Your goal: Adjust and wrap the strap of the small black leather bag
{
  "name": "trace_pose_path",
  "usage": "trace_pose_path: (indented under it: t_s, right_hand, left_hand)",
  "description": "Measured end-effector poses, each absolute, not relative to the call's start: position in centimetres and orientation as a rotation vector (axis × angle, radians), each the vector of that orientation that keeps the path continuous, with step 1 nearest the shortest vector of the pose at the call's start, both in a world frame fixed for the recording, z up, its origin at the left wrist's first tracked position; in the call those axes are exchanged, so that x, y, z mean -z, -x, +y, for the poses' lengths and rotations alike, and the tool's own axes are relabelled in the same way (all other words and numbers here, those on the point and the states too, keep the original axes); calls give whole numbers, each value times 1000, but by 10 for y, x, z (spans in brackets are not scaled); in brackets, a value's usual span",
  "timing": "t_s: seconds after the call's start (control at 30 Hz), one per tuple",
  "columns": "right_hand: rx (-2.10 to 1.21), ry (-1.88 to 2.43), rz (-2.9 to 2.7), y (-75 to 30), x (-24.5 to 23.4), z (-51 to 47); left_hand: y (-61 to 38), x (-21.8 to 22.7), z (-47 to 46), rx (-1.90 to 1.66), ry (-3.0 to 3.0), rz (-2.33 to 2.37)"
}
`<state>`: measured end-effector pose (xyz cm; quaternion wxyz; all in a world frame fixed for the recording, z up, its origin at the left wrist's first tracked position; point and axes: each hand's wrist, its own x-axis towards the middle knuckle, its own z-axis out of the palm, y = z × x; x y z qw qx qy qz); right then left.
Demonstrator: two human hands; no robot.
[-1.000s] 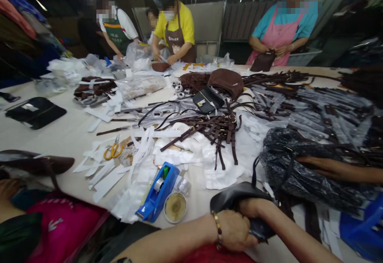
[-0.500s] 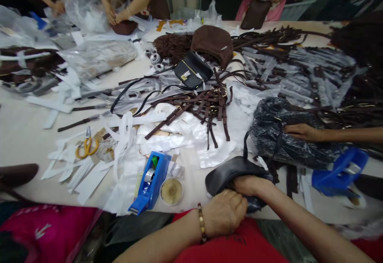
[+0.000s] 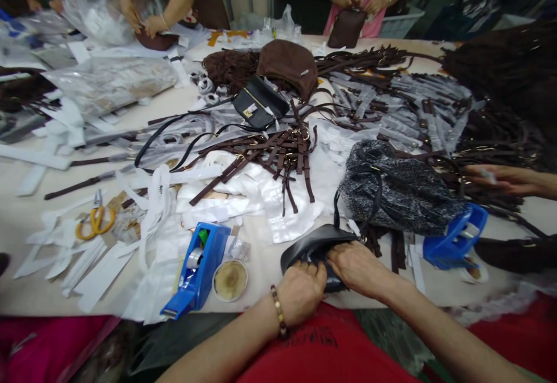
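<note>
A black leather handbag [image 3: 307,245] lies at the table's front edge, right in front of me. My left hand [image 3: 302,291], with a beaded bracelet at the wrist, is closed on the bag's near rim. From the right, my right hand [image 3: 357,268] grips the bag's opening, its fingertips partly hidden inside. The bag's strap rises behind it towards a dark, crumpled-looking bag [image 3: 398,188]. Left of my hands stand a round tub of yellowish paste [image 3: 230,281] and a blue tape dispenser [image 3: 202,270].
Orange-handled scissors [image 3: 96,220] lie among white strips. Brown straps [image 3: 282,151], a small black bag [image 3: 259,104] and a brown bag [image 3: 289,67] fill the middle. A second blue dispenser [image 3: 452,241] stands right. A co-worker's hand [image 3: 505,180] reaches in there; people work across the table.
My right hand has drawn back from deep inside the handbag to its opening. My left fingers now lie on the rim. The co-worker's hand at right has left the dark bag. The view has shifted.
</note>
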<state>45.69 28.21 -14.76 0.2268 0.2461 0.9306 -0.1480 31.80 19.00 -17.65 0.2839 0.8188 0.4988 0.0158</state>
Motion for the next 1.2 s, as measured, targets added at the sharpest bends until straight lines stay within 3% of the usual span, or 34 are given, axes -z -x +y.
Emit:
trace_pose_path:
  t_s: [0.23,0.53,0.73,0.87,1.0,1.2]
  right_hand:
    - [378,-524,2718,-462,151,286]
    - [437,-797,2884,-463,162,284]
    - [543,-975,3080,-483,163,277]
    - [897,-1690,3345,-524,170,268]
    - [1095,-2510,2863,-579,178,268]
    - [1276,-3045,2303,-650,195,284]
  left_hand:
    - [-324,169,204,153,-2046,1474]
    - [-344,163,206,58,-1937,1590]
    - [-344,163,222,236,-1904,1474]
    - [-333,158,236,255,-1944,1427]
    - [-327,148,250,269,-1950,1400]
    - [-326,157,263,337,-1937,1499]
